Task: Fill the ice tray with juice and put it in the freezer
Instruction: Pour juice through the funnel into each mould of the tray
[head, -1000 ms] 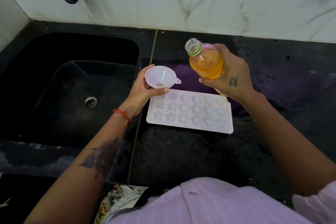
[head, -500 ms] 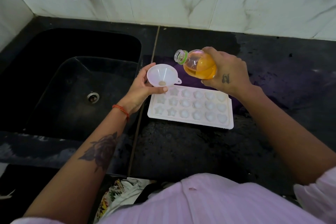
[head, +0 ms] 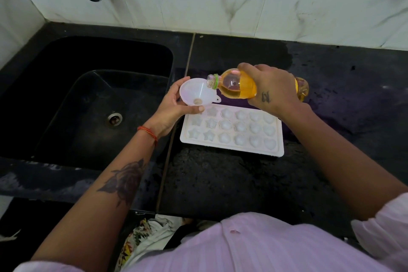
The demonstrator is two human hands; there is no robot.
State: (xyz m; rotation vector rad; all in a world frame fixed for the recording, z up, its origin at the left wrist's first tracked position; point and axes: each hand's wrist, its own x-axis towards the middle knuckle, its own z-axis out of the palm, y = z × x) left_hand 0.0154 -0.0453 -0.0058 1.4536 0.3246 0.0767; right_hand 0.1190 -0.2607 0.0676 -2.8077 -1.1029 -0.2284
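— Tray (head: 231, 131) lay on the worktop beside the sink (head: 88, 99), every pocket dry?
— Yes. Your right hand (head: 272, 88) gripped the tilted bottle (head: 237, 86); your left hand (head: 172, 106) held the funnel (head: 196, 93). Filling and freezing remained.

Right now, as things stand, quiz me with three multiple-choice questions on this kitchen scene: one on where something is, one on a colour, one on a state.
1. Where is the ice tray?
A. In the sink
B. On the black counter, right of the sink
C. In the freezer

2. What colour is the ring on the juice bottle neck?
A. Green
B. Red
C. Blue

3. How is the bottle held?
A. Upright, capped
B. Lying on the counter
C. Tipped, open mouth over the funnel

Answers: B, it rests flat beside the sink; A, a green band circles the neck; C, the right hand tilts it toward the funnel in the left hand.
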